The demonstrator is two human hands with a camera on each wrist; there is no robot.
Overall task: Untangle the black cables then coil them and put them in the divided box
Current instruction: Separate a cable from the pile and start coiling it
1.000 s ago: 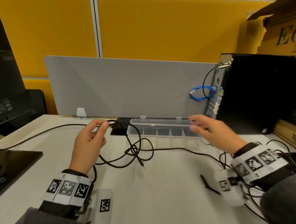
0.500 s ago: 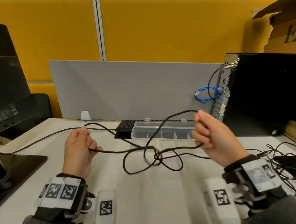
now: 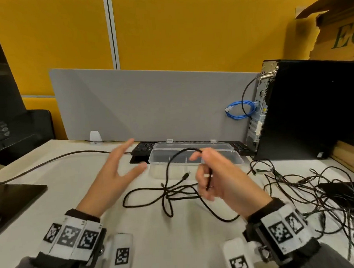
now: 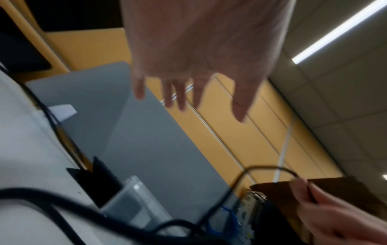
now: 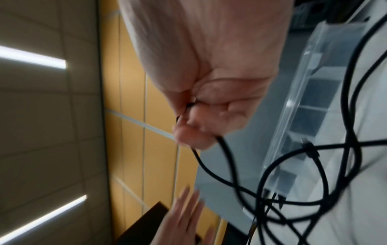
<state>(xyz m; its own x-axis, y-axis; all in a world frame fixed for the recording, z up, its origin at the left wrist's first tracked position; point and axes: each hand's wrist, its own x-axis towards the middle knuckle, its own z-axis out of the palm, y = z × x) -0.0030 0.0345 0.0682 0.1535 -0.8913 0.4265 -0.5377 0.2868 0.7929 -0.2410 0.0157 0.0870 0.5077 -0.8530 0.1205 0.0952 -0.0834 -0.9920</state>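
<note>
Currently right hand (image 3: 219, 176) pinches thin black cable (image 3: 174, 187) above white tabletop (image 3: 76, 180), left hand (image 3: 114, 170) spread, holding nothing, beside clear plastic divided box (image 3: 196, 159).

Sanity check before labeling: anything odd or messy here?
Yes. The black cable pinched by the right hand lies knotted on the desk, a bigger cable tangle sprawls right, and the divided box holds none.

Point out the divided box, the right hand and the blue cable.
divided box (image 3: 238, 160): head view, front rim.
right hand (image 3: 225, 178): head view, palm, gripping a black cable.
blue cable (image 3: 239, 110): head view, loop.
</note>
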